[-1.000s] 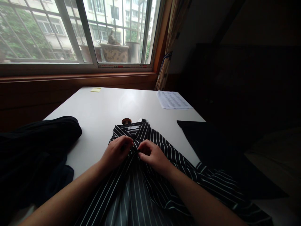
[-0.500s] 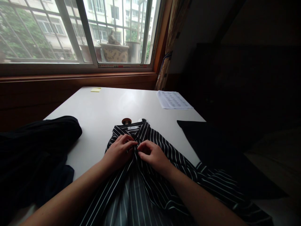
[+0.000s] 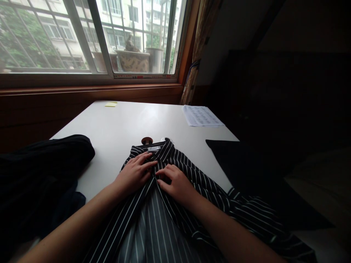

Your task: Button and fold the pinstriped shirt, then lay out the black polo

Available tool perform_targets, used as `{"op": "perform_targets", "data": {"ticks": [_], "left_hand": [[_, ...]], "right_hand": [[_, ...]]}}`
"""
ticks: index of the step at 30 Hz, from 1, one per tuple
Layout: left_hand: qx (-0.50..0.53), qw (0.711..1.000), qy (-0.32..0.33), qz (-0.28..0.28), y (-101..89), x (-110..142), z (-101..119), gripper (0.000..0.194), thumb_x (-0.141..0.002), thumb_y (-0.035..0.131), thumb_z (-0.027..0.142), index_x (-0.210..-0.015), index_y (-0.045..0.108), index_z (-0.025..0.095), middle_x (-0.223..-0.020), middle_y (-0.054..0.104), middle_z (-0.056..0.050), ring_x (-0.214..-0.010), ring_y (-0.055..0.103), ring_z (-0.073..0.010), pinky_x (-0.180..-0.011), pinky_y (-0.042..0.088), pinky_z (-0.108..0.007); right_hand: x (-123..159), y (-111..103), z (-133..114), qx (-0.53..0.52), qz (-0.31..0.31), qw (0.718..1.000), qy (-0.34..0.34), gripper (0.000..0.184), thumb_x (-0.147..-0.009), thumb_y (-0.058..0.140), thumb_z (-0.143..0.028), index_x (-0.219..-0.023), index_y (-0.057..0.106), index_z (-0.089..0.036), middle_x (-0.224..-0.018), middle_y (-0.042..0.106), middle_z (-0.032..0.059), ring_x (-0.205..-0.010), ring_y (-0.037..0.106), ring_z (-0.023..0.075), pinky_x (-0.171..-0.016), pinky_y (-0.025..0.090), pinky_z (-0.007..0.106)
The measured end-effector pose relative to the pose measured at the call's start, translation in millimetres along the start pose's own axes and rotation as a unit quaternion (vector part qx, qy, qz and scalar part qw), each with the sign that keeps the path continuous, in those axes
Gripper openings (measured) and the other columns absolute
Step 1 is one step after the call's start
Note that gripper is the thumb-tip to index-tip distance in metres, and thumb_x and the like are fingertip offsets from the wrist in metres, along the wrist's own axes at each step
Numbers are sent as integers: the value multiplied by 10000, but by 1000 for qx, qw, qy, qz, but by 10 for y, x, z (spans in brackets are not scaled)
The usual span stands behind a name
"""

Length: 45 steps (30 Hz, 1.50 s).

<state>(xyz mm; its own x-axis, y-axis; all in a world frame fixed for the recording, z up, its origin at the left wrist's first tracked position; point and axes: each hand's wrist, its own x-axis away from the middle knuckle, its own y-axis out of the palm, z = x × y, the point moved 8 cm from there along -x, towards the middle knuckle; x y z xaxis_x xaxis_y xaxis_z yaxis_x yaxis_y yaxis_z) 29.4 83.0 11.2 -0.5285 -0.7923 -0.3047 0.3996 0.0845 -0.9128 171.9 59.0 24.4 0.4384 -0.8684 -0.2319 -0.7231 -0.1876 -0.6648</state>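
Note:
A black shirt with white stripes lies front up, its collar pointing away from me and a pale label inside the neck. Below the collar the front edges meet; lower down they part and show a greyer striped inside. My left hand rests on the left front just under the collar, fingers stretched out. Opposite it, my right hand touches the front edge with bent fingers, thumb and forefinger apart. No button can be made out.
The white table carries a dark heap of cloth at left and a flat dark cloth at right. Printed papers and a yellow note lie farther back. A brown round object sits just beyond the collar.
My hands have moved slightly apart at the shirt front. The left has shifted a little left, and the right a little lower. The fronts lie flatter near the collar.

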Motion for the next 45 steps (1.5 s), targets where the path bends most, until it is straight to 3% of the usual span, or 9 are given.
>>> {"op": "perform_targets", "data": {"ticks": [12, 45], "left_hand": [[-32, 999, -6, -14, 27, 0, 16, 481, -930, 535, 236, -1401, 541, 332, -1554, 410, -41, -1428, 372, -305, -1144, 365, -542], [-47, 998, -23, -32, 40, 0, 23, 497, -937, 508, 256, -1423, 511, 361, -1573, 383, -6, -1454, 337, -286, -1163, 348, -517]], "right_hand": [[1, 8, 33, 9, 7, 1000, 1, 117, -823, 697, -128, -895, 667, -215, -890, 592, 17, -894, 560, 193, -836, 470, 336], [-4, 11, 57, 43, 23, 999, 5, 64, -836, 715, -152, -856, 680, -202, -847, 606, 9, -857, 573, 179, -814, 473, 318]]}}
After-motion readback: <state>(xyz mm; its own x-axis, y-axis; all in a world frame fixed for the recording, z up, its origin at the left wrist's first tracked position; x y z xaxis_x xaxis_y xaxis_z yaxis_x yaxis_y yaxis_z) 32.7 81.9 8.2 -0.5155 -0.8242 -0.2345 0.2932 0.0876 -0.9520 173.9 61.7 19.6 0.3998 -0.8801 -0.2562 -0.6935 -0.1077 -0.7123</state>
